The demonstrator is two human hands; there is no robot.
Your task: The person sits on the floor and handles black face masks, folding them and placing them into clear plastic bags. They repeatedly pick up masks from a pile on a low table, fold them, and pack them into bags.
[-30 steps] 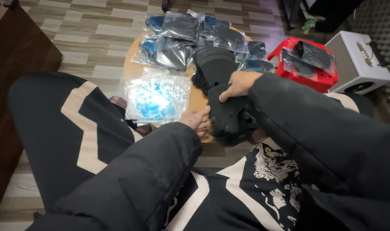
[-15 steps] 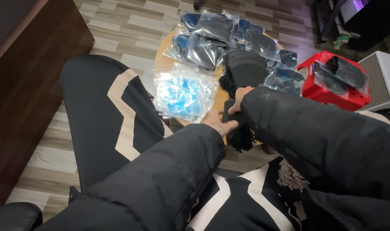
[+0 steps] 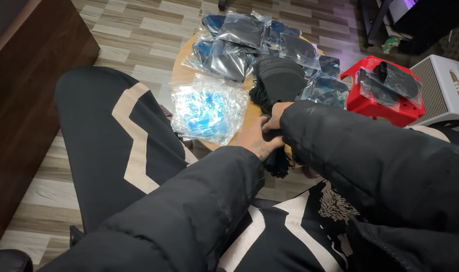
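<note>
My left hand (image 3: 255, 141) and my right hand (image 3: 275, 114) are both closed on a stack of black face masks (image 3: 279, 80) whose elastic loops hang down below my hands. The stack rests over the near edge of a small round wooden table (image 3: 181, 70). Left of my hands lies a clear plastic bag of blue masks (image 3: 208, 110). Both arms are in black puffy sleeves that hide my wrists.
Several clear packets of dark masks (image 3: 239, 45) cover the far part of the table. A red plastic stool (image 3: 375, 98) with a bagged black item stands to the right, beside a white box-shaped appliance (image 3: 443, 90). A dark wooden cabinet (image 3: 23, 80) is at left.
The view has shifted so the table sits further right and up. My hands have lowered the black mask stack towards the table's near edge.
</note>
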